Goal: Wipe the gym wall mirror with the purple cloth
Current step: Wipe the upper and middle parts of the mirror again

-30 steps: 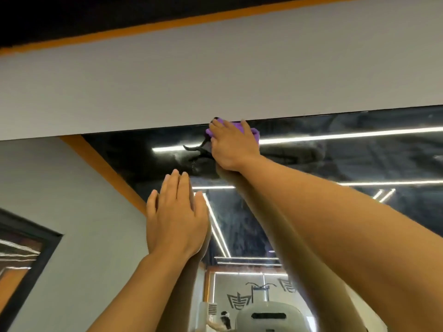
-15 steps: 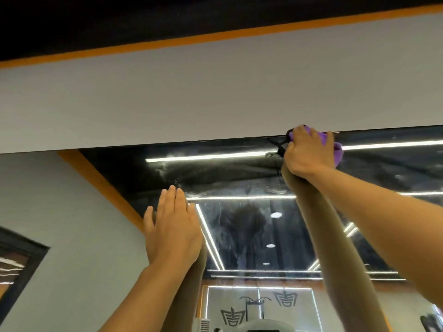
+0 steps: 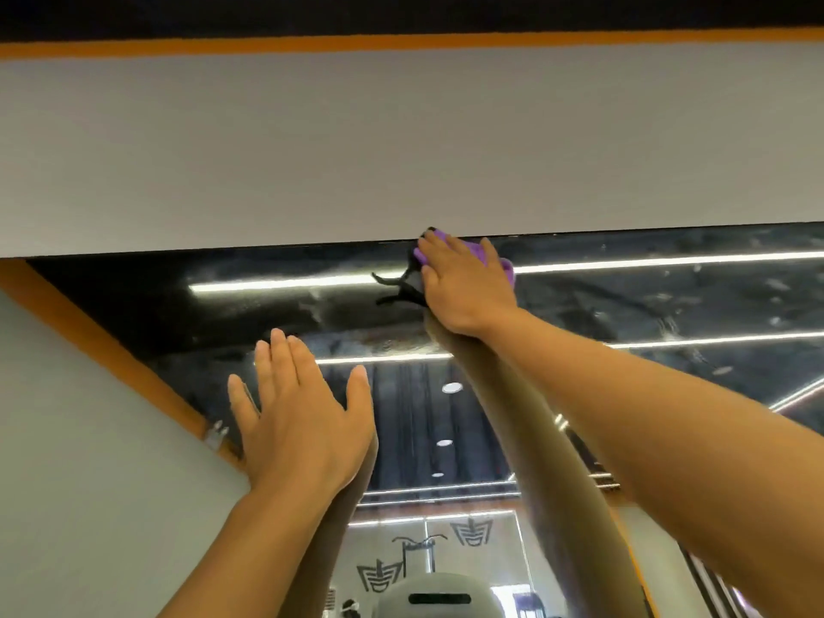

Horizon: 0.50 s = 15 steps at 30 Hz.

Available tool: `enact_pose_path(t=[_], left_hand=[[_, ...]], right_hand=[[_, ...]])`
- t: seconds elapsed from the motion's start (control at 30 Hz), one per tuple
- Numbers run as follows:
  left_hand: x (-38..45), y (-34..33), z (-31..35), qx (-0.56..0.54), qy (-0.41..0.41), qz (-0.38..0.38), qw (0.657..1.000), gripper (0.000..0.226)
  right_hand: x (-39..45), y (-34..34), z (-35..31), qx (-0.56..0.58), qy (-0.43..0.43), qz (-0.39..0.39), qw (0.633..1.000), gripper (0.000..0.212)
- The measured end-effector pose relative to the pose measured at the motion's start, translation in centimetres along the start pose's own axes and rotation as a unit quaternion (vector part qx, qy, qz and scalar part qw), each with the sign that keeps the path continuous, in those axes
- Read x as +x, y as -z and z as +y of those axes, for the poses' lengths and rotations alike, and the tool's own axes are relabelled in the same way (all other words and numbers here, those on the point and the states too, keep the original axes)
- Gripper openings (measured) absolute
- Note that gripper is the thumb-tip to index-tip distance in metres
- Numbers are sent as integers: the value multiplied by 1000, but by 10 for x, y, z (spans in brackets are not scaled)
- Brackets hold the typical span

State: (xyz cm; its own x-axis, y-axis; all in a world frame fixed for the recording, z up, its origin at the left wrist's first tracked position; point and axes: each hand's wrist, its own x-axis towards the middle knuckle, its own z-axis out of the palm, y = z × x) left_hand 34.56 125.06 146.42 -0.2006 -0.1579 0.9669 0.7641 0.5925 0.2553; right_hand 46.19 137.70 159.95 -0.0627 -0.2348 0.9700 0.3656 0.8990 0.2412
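The gym wall mirror (image 3: pixel 669 305) fills the lower half of the view and shows smears and streaks on its dark reflection. My right hand (image 3: pixel 466 283) holds the bunched purple cloth (image 3: pixel 506 267) against the glass right at the mirror's top edge, its fingers bent over the cloth. Only small purple patches show around the hand. My left hand (image 3: pixel 303 417) rests flat on the mirror lower down and to the left, fingers straight and spread, holding nothing.
A grey wall band (image 3: pixel 401 149) runs above the mirror, topped by an orange stripe (image 3: pixel 401 40). The mirror's left part reflects a grey wall (image 3: pixel 89 483) with an orange edge. A small metal clip (image 3: pixel 216 434) sits beside my left hand.
My right hand slid the cloth right along the mirror's top edge, then back left toward the middle. My left hand stayed flat on the glass, with its thumb spread wider.
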Motion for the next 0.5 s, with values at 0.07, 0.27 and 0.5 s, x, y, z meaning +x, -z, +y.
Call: enact_pose_path(t=[0.07,0.27,0.5], left_hand=[[-2,-3,1,-3,1,22,1000,90],[-3,-6,1,6,-8,32,999,92],[-2,-9,-3,-7,-22,43,999,87]], right_hand=[[-8,21,59,-22,-67,42,997,33],[-12,27,108,-16,-132,44,990,21],[-29,15,37,10,33,-50,998,49]])
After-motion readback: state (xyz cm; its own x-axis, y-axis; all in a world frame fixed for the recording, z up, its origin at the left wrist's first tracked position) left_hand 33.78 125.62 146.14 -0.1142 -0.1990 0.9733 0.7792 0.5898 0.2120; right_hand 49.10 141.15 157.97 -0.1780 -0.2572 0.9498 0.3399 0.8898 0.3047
